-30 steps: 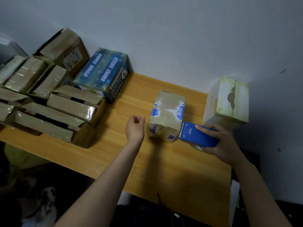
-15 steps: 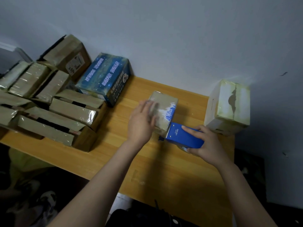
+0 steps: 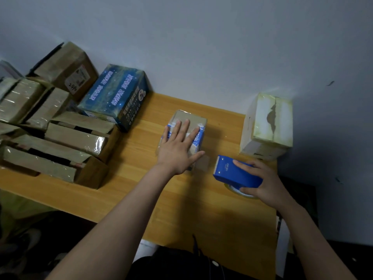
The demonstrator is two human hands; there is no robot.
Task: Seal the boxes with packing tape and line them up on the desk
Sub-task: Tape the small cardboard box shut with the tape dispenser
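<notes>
Where the small box (image 3: 194, 117) lies: on the desk (image 3: 141, 170).
Left hand (image 3: 176, 150): spread flat on the small box.
Right hand (image 3: 266, 184): grips tape dispenser (image 3: 232, 175), right of the small box.

A plain room used as a small packing spot was shown, though whether in a home or an office could not be told. A wooden desk (image 3: 201, 209) was set against a bare pale wall (image 3: 201, 47), and taped cardboard boxes (image 3: 76, 138) were crowded on its left end. A blue tape dispenser (image 3: 236, 174) was seen near its right edge.
</notes>
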